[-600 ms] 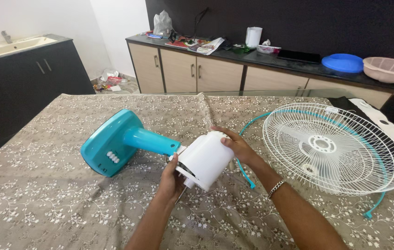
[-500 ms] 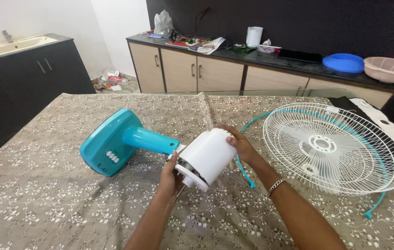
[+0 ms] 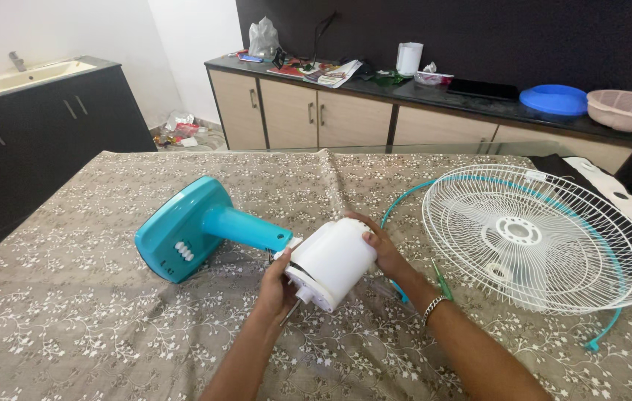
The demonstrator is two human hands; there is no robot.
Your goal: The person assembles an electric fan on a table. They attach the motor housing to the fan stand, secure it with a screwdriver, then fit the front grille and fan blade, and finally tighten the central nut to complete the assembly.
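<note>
While your left hand (image 3: 277, 286) cups the front of the white motor (image 3: 331, 261) and your right hand (image 3: 384, 249) wraps its rear, both closed on it, the motor hangs just above the cloth (image 3: 71, 327), joined to the teal stand (image 3: 197, 226) lying on its side. If either grip loosens, the motor could drop and jar its shaft, which seems to point toward you. Count one motor, one stand, one white grille (image 3: 538, 238), one teal ring (image 3: 405, 197), two hands.

Bright even daylight, sharp, slight wide-angle distortion
</note>
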